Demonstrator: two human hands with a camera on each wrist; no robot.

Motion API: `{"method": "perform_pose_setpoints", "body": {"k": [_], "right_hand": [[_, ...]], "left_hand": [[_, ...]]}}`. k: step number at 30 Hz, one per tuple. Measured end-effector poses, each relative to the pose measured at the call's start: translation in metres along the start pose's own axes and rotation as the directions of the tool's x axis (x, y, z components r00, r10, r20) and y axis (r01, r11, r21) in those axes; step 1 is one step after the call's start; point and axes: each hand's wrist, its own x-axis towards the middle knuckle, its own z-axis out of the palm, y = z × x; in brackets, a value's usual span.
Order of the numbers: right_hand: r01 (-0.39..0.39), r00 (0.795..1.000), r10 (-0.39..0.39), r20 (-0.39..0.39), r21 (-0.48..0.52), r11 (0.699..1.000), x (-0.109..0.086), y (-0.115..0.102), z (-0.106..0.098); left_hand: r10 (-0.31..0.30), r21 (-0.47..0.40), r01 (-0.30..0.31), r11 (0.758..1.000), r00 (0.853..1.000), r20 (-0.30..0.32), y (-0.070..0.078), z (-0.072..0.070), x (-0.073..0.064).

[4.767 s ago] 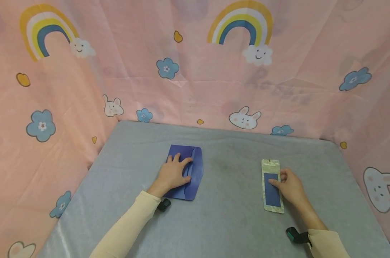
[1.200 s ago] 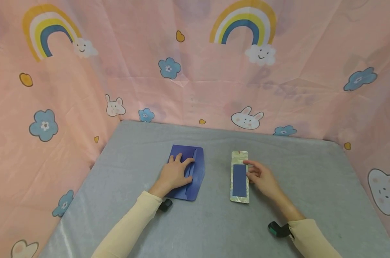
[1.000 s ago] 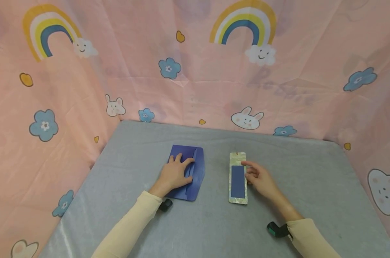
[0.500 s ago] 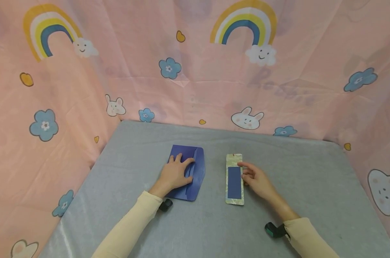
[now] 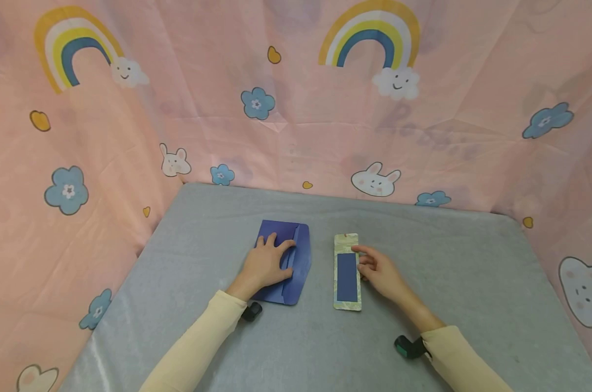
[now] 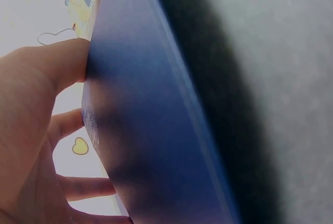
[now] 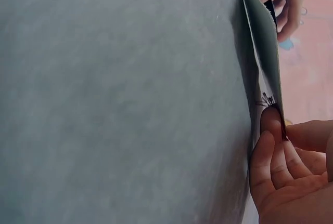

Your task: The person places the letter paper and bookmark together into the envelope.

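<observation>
A dark blue envelope [image 5: 302, 264] lies on the table, its pointed flap spread out to the right. My left hand [image 5: 263, 264] rests on it with fingers and thumb spread. In the left wrist view the fingertips meet the surface of the envelope [image 6: 140, 99]. Just right of it is a long, pale green patterned card [image 5: 347, 279] with a dark blue panel. My right hand [image 5: 381, 275] pinches the card's right edge. In the right wrist view the card [image 7: 264, 31] shows two layers parting, with fingers under its edge and the thumb on the outer side.
A grey cloth covers the table [image 5: 296, 348]. Behind and at the sides hangs a pink curtain [image 5: 296, 141] printed with rainbows, rabbits and flowers. Black wrist cameras sit under the left sleeve [image 5: 193, 343] and the right sleeve [image 5: 459, 354].
The right hand has carried the card leftward across the table, from far right to close beside the envelope. The left hand and the envelope have stayed put.
</observation>
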Motion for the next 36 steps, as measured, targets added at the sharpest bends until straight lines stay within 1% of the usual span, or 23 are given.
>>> {"method": "perform_pose_setpoints", "body": {"k": [4,12,19,26,30,36], "right_hand": [[0.009,1.000,-0.009,0.007,-0.008,1.000,0.003,-0.002,0.004],[0.010,1.000,-0.011,0.010,0.030,0.999,0.007,-0.005,0.011],[-0.007,1.000,0.006,0.008,0.048,0.999,0.013,-0.010,0.015],[0.000,1.000,-0.002,0.031,0.065,0.998,0.016,-0.017,0.021],[-0.007,0.999,0.005,0.035,0.059,0.998,0.019,-0.015,0.026],[-0.004,1.000,0.003,0.020,0.034,0.999,0.022,-0.014,0.032]], "left_hand": [[-0.002,0.004,0.002,1.000,1.000,0.005,0.001,0.000,0.000],[-0.003,0.007,0.003,1.000,1.000,0.013,0.000,0.001,0.001],[0.008,0.002,-0.008,1.000,1.000,-0.015,-0.001,0.002,0.001],[0.004,0.005,-0.004,1.000,1.000,-0.008,0.001,0.001,0.001],[-0.003,0.010,0.003,1.000,1.000,-0.001,0.001,0.002,0.001],[-0.003,0.010,0.003,1.000,1.000,0.003,0.000,0.004,0.002]]}}
